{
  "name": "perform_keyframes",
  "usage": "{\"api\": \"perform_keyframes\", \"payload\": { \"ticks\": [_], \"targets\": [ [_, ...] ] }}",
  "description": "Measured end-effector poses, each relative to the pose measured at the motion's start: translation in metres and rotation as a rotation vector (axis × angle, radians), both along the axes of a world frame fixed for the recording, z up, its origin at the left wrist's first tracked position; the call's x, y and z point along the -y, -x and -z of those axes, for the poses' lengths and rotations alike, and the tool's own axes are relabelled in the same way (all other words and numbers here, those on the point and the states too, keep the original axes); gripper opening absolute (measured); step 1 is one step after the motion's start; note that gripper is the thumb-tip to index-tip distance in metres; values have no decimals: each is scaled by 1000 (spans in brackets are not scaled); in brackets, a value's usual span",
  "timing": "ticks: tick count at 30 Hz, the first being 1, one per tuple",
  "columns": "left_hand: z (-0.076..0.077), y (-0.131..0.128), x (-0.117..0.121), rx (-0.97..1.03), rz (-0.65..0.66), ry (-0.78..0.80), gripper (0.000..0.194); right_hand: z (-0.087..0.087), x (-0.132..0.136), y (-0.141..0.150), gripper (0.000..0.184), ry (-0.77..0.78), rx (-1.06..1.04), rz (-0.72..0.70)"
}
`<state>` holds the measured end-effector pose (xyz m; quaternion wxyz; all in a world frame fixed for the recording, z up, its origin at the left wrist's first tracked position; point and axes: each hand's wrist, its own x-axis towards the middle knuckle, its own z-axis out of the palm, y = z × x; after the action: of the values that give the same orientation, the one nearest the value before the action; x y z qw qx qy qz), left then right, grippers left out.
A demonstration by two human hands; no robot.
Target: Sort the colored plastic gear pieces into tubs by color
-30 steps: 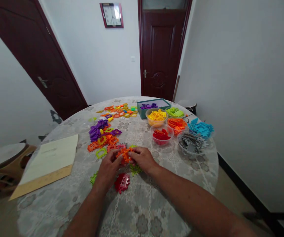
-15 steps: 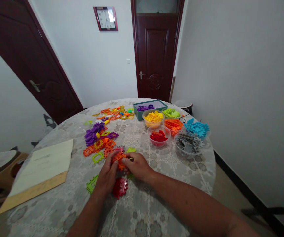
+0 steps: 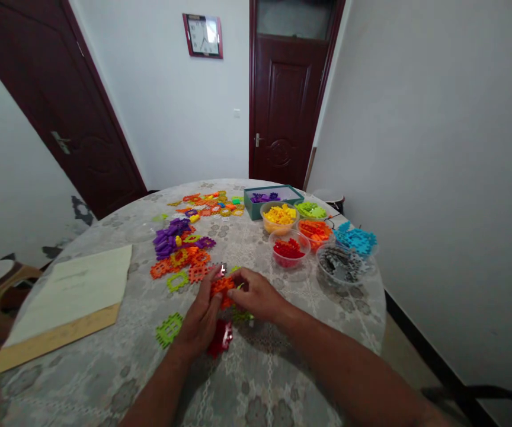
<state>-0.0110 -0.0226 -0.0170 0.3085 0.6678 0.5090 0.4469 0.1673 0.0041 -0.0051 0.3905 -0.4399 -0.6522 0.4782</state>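
Between my two hands is an orange building piece [image 3: 223, 286] with notched edges, held just above the table. My left hand [image 3: 200, 317] grips its left side, thumb near the front. From the right, the fingers of my right hand [image 3: 258, 296] pinch it; part of the piece is hidden behind them. Under and beside my hands lie a dark red notched piece [image 3: 221, 338] and a green one [image 3: 242, 315]. Left of my left wrist rests a green window-like piece [image 3: 169, 330]. Just beyond my fingertips is an orange-red square frame piece [image 3: 198, 273].
Purple pieces [image 3: 169, 239] are heaped at the left. Tubs of yellow [image 3: 279, 214], red [image 3: 288, 249], orange [image 3: 314, 231], grey [image 3: 342, 264] and blue pieces [image 3: 356, 238] stand at the right, beside a green box [image 3: 252, 209]. A paper sheet [image 3: 78, 279] lies at the left edge.
Both hands have shifted slightly right with the orange piece, which now shows a more edge-on face. More of the green piece below my right hand has come into view. The camera view has moved a little.
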Motion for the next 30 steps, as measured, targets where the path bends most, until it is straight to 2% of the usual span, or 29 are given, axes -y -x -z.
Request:
{"api": "perform_keyframes", "payload": {
  "ticks": [3,6,9,12,14,16,19,24,30],
  "targets": [
    [-3,1,0,38,-36,-12,49,-26,1,-21,19,-17,89,-2],
    [-9,15,-5,67,-244,-98,45,-60,-6,-61,21,-174,237,72],
    [-18,39,-12,36,-532,-202,40,-90,-31,-115,23,-449,504,300],
    [-27,59,-18,34,-735,-227,36,-105,-70,-165,24,-652,770,532],
    [-30,67,-21,67,-809,-206,34,-107,-95,-189,26,-633,968,625],
    [-30,72,-24,93,-841,-187,34,-102,-112,-202,29,-524,1160,676],
    [-27,78,-29,104,-854,-165,34,-91,-124,-207,34,-327,1366,648],
    [-14,90,-37,125,-883,-109,33,-81,-126,-208,36,-223,1447,563],
    [3,99,-47,188,-874,-107,37,-98,-126,-215,41,-192,1495,523]
  ]
}}
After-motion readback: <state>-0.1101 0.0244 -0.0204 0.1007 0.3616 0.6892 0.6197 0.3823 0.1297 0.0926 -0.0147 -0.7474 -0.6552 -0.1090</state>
